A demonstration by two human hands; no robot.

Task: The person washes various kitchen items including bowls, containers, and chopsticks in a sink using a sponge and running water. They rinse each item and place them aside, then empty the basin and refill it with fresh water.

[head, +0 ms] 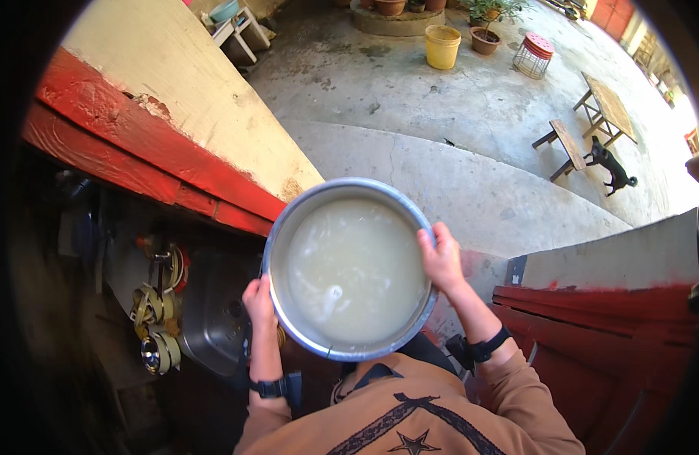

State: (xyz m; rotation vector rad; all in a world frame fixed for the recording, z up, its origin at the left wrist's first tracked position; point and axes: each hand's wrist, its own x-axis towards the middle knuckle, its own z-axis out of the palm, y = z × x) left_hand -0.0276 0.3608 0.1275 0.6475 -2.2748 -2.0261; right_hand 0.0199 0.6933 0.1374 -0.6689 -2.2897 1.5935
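A round metal basin [281,239] is held level in front of my body. Cloudy whitish water [355,261] fills much of it, with pale streaks and a bright reflection on the surface. My left hand [260,301] grips the basin's left side, thumb near the rim. On the opposite side, my right hand [443,259] clasps the rim with its thumb on top, and its other fingers are partly hidden by the wall. Black bands with small devices sit on both wrists.
A red door frame [173,165] runs close on the left, beside a metal sink [213,318] and stacked bowls [161,347]. A red door [588,352] stands at right. Ahead, a concrete courtyard holds a yellow bucket [442,48], a wooden bench [565,145] and a black dog [610,168].
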